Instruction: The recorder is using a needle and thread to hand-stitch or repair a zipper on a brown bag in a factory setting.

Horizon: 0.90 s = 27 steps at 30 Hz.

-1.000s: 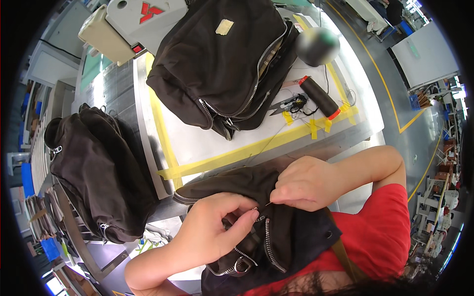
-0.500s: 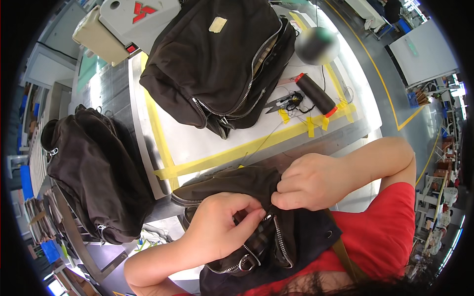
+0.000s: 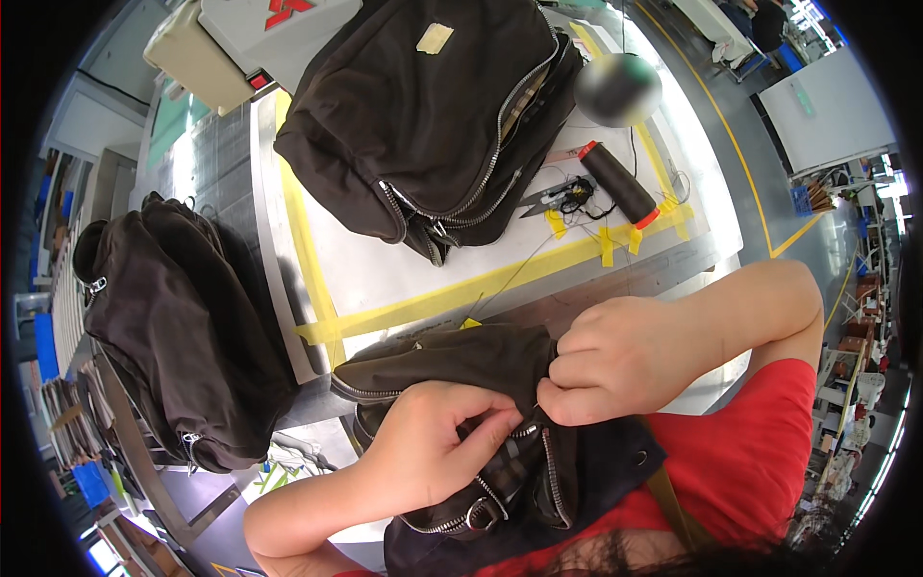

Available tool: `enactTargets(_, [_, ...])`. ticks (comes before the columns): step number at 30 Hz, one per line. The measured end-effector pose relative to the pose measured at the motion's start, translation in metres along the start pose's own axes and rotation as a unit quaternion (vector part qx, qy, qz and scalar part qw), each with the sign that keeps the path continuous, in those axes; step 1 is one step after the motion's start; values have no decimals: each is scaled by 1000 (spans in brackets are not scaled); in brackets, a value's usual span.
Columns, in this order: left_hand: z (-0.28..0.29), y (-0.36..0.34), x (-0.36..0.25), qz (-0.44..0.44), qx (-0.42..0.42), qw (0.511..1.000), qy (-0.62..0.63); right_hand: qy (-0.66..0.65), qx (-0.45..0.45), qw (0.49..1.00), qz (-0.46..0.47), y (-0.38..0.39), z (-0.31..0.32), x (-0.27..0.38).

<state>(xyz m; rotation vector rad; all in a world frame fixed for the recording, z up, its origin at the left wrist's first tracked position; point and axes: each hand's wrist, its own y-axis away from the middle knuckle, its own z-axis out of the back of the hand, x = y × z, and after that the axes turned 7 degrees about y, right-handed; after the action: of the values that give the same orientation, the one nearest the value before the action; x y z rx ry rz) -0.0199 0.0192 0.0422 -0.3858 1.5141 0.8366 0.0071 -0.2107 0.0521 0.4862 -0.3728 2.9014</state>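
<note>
A dark brown fabric bag (image 3: 471,356) with metal zippers lies across my lap and against the table's front edge. My left hand (image 3: 433,442) pinches its fabric near the zipper end, thumb and forefinger pressed together. Close by on the right, my right hand (image 3: 606,361) is closed on the same bag, fingers curled over a fold. Whether a needle or thread sits between the fingertips is too small to tell. Below the hands an open zipper (image 3: 553,471) shows a checked lining, with a metal ring beside it.
A large dark backpack (image 3: 413,125) stands on the taped white sheet. Another dark bag (image 3: 183,337) is at the left. Right of the backpack lie a dark thread spool (image 3: 618,185) with red ends, small scissors (image 3: 546,200) and tangled thread. A grey machine (image 3: 260,38) stands at the far left.
My right hand has shifted slightly right and down, and my left hand a little right, both keeping hold of the bag. The table things look slightly displaced in the view.
</note>
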Motion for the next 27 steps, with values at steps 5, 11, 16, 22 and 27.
enactTargets(5, [0, -6, 0, 27, 12, 1000, -4, 61, 39, 997, 10, 0, 2, -1])
enactTargets(11, [3, -7, -3, 29, 33, 999, -15, -6, 75, 997, -7, 2, 6, -5])
enactTargets(16, [4, -6, -4, -7, 17, 999, -27, -31, 41, 998, -39, 2, 7, -7])
enactTargets(22, [4, -5, -3, -15, 15, 1000, -23, -10, 82, 996, -21, 3, 16, -6])
enactTargets(27, [3, -5, -4, -4, 20, 1000, -24, 4, 80, 997, -12, 0, 18, -4])
